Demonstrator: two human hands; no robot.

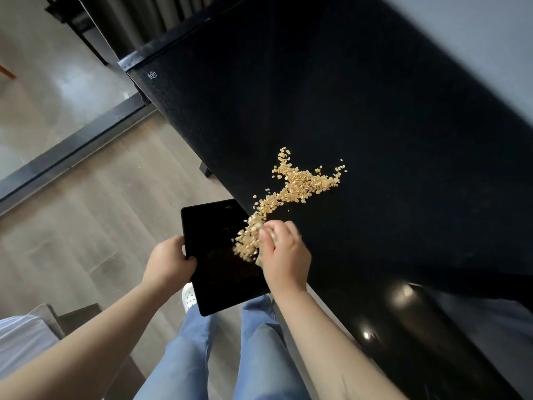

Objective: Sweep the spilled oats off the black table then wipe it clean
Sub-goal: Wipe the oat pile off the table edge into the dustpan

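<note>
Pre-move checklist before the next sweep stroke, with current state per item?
1. Black tray held by left hand: ok.
2. Tray against and below the black table edge where the oats fall: ok.
3. Right hand at the edge, pushing oats: ok.
4. Oats cleared from table: not ok, the main pile and trail remain.
5. Oats spilled to the floor: cannot tell.
6. Wiping cloth ready: cannot tell, none clearly visible.

Two bare hands are showing: the left hand (170, 259) and the right hand (284, 255). One black tray (210, 272), one black table (360, 111) and one oat spill (300, 183) are showing mid-frame; the flakes are too many to count.
</note>
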